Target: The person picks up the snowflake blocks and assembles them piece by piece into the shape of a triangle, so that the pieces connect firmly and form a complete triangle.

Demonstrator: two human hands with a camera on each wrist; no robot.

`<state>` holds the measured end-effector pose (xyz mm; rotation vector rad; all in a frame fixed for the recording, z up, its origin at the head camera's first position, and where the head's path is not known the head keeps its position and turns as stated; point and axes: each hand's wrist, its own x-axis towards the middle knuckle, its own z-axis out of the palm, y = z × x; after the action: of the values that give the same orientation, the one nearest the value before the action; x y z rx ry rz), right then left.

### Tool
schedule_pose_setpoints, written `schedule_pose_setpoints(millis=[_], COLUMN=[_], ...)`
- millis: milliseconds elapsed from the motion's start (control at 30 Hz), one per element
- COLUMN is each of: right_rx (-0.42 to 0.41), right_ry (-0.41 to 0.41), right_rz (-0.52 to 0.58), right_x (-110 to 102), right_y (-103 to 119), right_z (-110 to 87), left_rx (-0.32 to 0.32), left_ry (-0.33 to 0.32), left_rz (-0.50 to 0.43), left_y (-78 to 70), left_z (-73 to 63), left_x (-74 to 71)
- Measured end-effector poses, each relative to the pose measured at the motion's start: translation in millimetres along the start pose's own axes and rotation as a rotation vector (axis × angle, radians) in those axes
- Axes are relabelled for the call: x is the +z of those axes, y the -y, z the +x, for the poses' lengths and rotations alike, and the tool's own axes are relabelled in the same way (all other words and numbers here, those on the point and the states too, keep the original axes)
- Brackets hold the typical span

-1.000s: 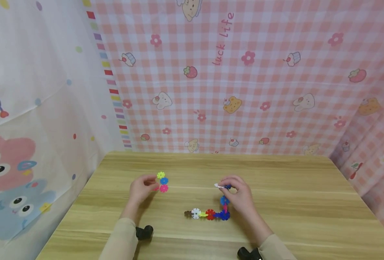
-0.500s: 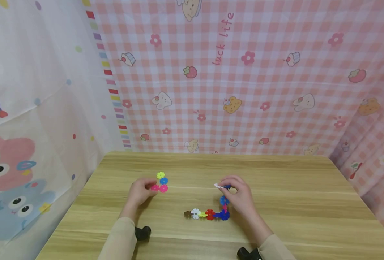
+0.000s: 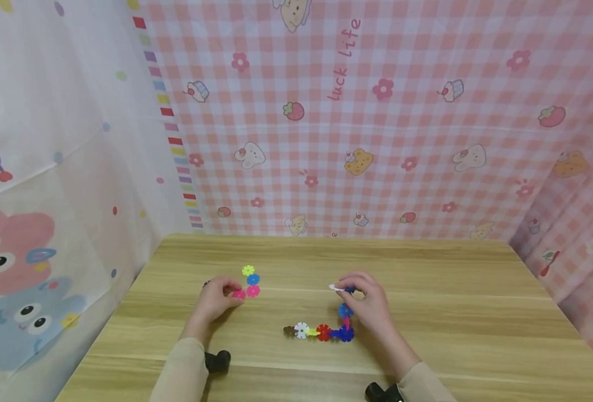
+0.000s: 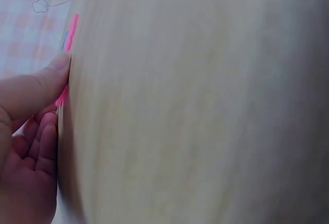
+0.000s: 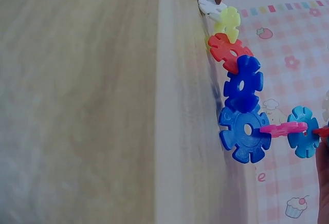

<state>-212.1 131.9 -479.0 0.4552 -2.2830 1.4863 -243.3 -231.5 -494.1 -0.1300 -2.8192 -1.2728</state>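
Note:
In the head view my left hand [image 3: 217, 299] is low over the table at left, thumb and fingertips pinching a pink snowflake disc [image 3: 239, 294]. A second pink disc [image 3: 253, 291], a blue disc [image 3: 253, 279] and a yellow disc [image 3: 248, 270] lie beside it. In the left wrist view my thumb presses on the pink edge. My right hand [image 3: 368, 298] pinches one end of a chain of interlocked snowflake discs, near a white disc [image 3: 334, 287]. The chain bends at a dark blue disc [image 5: 245, 134] and runs left through a red disc [image 3: 324, 333] to a brown one [image 3: 288, 330].
A dark blue piece [image 3: 207, 283] shows partly behind the left hand. The wooden table [image 3: 452, 301] reaches back to a pink checked cloth [image 3: 402, 128]. A white printed cloth [image 3: 90, 184] hangs at left.
My left hand has shifted slightly left and toward me, uncovering a dark blue piece behind it. The pink disc at its fingertips shows more fully. The right hand and chain stay almost still.

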Motion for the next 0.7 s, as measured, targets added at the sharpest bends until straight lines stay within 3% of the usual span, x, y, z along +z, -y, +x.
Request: schedule_pose_setpoints(millis=[100, 433, 600, 700], right_rx=[-0.004, -0.004, 0.003, 0.006], right_ry=[-0.004, -0.010, -0.007, -0.009], right_rz=[0.000, -0.010, -0.011, -0.010], right_x=[-0.3, 0.0, 0.5, 0.5], right_y=[-0.5, -0.9, -0.7, -0.6], right_z=[0.0, 1.1, 2.5, 2.6], left_rx=[0.010, -0.013, -0.016, -0.027], left_ry=[-0.004, -0.030, -0.011, 0.007], left_rz=[0.011, -0.090, -0.142, -0.229], left_y=[1.9, -7.9, -21.8, -37.3], left_z=[-0.2, -3.4, -6.2, -7.9], left_x=[-0.1, 2.3, 13.2, 21.7])
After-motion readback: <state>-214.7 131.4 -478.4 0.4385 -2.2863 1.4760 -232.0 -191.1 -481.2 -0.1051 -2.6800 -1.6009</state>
